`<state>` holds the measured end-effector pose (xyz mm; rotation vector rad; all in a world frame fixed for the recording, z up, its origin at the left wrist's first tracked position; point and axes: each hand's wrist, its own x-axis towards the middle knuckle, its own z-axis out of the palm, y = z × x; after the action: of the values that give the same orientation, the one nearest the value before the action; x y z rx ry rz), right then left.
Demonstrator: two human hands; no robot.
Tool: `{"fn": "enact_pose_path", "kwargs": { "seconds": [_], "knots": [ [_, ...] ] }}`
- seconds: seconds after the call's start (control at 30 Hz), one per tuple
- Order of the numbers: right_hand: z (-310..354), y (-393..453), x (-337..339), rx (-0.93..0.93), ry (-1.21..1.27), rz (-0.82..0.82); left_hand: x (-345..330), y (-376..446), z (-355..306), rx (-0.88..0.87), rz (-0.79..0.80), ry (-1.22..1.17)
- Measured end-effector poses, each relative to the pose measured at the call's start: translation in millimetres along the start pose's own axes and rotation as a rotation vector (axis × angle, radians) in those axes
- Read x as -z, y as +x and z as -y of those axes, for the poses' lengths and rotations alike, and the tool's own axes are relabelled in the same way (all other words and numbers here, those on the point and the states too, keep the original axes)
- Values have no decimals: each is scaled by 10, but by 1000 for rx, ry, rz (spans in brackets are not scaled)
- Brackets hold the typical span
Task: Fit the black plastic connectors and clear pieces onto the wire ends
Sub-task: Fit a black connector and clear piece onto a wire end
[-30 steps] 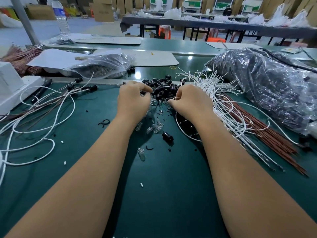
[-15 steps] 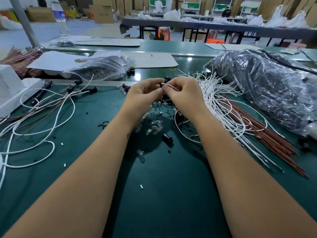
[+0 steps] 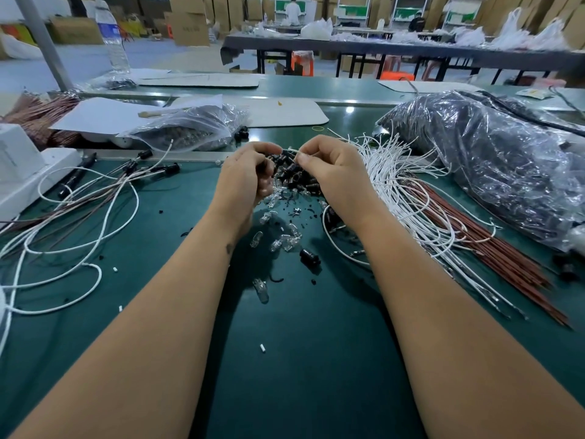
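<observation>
My left hand point(image 3: 247, 175) and my right hand point(image 3: 332, 169) are raised together over a heap of black plastic connectors point(image 3: 294, 177) on the green table point(image 3: 285, 359). My left fingers pinch a small black connector. My right thumb and forefinger pinch the end of a white wire point(image 3: 292, 150) that points at it. Whether the wire end is inside the connector is hidden by my fingers. Clear pieces point(image 3: 278, 242) lie scattered nearer to me, with one lone black connector point(image 3: 309, 257) beside them. A bundle of white wires point(image 3: 399, 191) fans out on the right.
Brown-red wires point(image 3: 493, 251) lie beside the white bundle. A large dark plastic bag point(image 3: 493, 160) fills the right. Wires with black connectors fitted point(image 3: 95, 198) lie at left by a white box point(image 3: 22, 166). A clear bag of parts point(image 3: 190, 128) sits behind.
Both hands left the connector heap, rose and came together, each bringing a part. Since half a second ago they hold nearly the same pose, fingertips close.
</observation>
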<state>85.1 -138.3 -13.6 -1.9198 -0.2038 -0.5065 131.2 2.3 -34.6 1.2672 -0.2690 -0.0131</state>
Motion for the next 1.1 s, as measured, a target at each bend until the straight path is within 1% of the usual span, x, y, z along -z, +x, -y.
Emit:
{"fn": "enact_pose_path", "kwargs": {
  "seconds": [0.1, 0.17, 0.23, 0.37, 0.53, 0.67, 0.77, 0.9, 1.0, 1.1],
  "knots": [
    [-13, -8, -3, 31, 13, 52, 6, -6, -6, 37, 89, -36],
    [-22, -12, -11, 42, 20, 67, 14, -22, -12, 23, 176, -45],
    [-31, -13, -11, 36, 27, 69, 15, -42, -17, 8, 220, -26],
    [-45, -8, -5, 0, 66, 79, 23, -62, -28, -45, 146, 80],
    [-72, 1, -17, 16, -1, 66, 42, -62, -41, -100, 74, 160],
    [-117, 8, -6, 41, -157, 92, 89, -51, -34, -113, 99, 258],
    [-139, 16, -6, 80, -198, 87, 157, -36, -38, -105, 130, 344],
    [-152, 25, -15, 117, -235, 60, 210, -20, -27, -65, 188, 339],
    [-155, 26, -1, 148, -293, 53, 202, -14, -11, -55, 173, 402],
    [-158, 13, -14, 189, -450, 50, 161, -23, 1, -101, 133, 533]
  ]
}}
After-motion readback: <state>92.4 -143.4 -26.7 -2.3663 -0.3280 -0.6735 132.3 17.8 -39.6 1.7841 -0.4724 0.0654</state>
